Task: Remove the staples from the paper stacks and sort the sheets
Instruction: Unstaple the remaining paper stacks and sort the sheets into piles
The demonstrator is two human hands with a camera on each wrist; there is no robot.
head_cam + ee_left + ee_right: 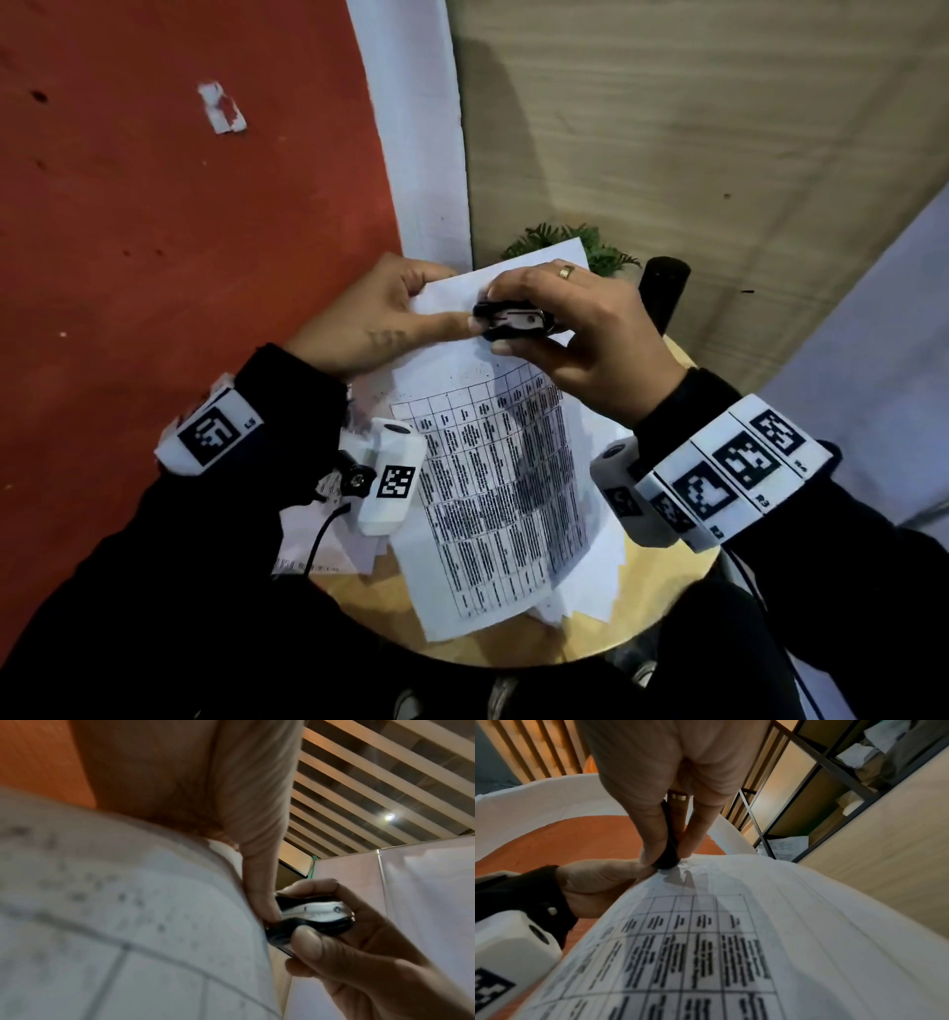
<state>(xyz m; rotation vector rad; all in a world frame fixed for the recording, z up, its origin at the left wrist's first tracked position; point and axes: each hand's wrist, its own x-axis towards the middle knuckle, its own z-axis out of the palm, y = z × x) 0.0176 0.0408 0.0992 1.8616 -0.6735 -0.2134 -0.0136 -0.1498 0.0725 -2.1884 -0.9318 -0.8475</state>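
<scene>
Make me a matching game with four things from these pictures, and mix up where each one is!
Things:
1. staple remover
2. printed sheet
3. green plant
4. paper scrap

Places:
A. alone on the red floor
B. behind the top edge of the held paper
C. pinched in the right hand
D. held at its top corner by the left hand, over the round table

Pairs: 1-C, 2-D, 3-B, 4-A

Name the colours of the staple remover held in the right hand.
Black grips around a silver metal body; the staple remover shows best in the left wrist view.
</scene>
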